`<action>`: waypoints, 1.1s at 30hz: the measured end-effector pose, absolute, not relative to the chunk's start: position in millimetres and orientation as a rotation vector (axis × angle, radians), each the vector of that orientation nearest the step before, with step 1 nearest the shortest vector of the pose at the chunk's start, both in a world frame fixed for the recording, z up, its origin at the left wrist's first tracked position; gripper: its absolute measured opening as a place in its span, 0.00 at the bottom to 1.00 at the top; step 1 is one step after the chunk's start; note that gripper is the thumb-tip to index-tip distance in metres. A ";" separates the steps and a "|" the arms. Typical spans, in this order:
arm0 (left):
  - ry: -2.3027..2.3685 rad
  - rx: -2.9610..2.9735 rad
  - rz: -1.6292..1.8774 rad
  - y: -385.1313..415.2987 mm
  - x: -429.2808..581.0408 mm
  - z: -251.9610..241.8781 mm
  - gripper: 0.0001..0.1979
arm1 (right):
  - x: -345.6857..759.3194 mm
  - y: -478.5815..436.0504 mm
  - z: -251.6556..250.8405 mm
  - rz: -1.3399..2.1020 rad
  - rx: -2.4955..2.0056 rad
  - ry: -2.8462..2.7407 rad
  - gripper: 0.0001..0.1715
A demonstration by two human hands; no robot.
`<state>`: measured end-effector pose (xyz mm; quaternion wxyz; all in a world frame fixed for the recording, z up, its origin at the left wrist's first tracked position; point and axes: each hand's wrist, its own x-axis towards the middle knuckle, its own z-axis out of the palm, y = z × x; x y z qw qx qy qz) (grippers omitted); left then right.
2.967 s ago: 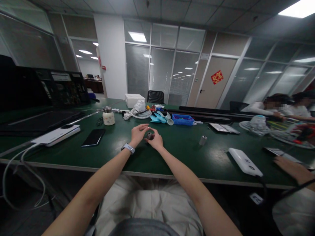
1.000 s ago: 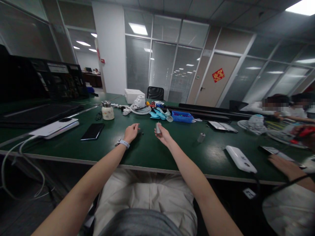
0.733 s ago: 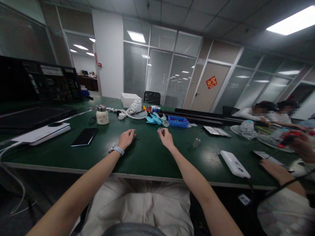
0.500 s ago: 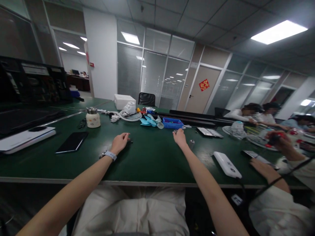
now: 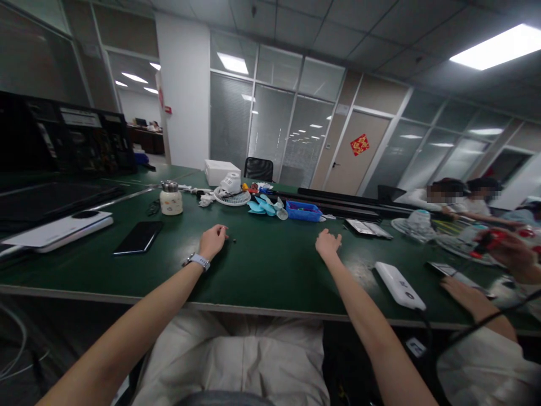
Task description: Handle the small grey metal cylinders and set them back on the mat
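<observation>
My left hand, with a watch on its wrist, hovers over the green table. Its thumb and forefinger are pinched together; anything between them is too small to make out. A tiny dark piece lies just right of these fingertips. My right hand is low over the table, in front of the blue basket. Its fingers are bent and curl to the right, partly apart at the tips. What they hold is hidden. No small metal cylinder shows beside it now.
Behind my hands lie light-blue fan blades and a white fan part. At left are a phone, a cream bottle and a white box. A white power bank and a co-worker's hand are at right.
My right hand has shifted right, onto the spot near where the small metal cylinder stood; the cylinder is out of sight. My left hand keeps its pinch. The view has turned slightly left.
</observation>
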<state>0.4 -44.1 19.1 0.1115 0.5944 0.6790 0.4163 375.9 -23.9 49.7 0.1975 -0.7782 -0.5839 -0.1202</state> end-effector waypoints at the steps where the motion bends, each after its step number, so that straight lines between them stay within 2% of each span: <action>1: 2.012 1.708 1.240 -44.2 -0.4 18.9 0.17 | 367.4 -27.0 51.8 -0.366 -2.090 -1.615 0.25; 4: 2.068 1.611 1.289 -44.0 -3.0 17.4 0.16 | 320.5 -35.1 57.8 -0.288 -1.670 -1.689 0.26; 6: 2.093 1.580 1.312 -44.1 -3.9 16.4 0.16 | 275.8 -37.9 58.3 0.060 -1.397 -1.871 0.22; 8: 2.106 1.570 1.320 -44.7 -3.8 16.2 0.16 | 230.2 -37.3 54.2 0.404 -1.336 -2.010 0.23; 10: 2.107 1.575 1.313 -45.3 -2.7 16.8 0.16 | 192.5 -33.9 46.0 0.534 -1.396 -2.049 0.25; 17: 2.108 1.611 1.269 -42.8 0.2 17.9 0.16 | 153.5 -26.2 18.1 0.355 -1.573 -2.025 0.21; 23: 2.094 1.626 1.302 -39.2 -0.2 13.8 0.16 | 158.7 -29.0 18.2 0.241 -1.508 -2.141 0.25; 27: 2.101 1.613 1.295 -40.2 -0.4 14.6 0.16 | 153.7 -29.0 18.2 0.270 -1.421 -2.195 0.22; 30: 2.098 1.613 1.281 -41.5 0.2 16.8 0.16 | 176.9 -30.5 31.2 0.241 -1.300 -2.168 0.18; 33: 2.083 1.614 1.264 -41.5 1.6 18.0 0.16 | 244.4 -32.2 54.2 0.126 -1.273 -1.984 0.16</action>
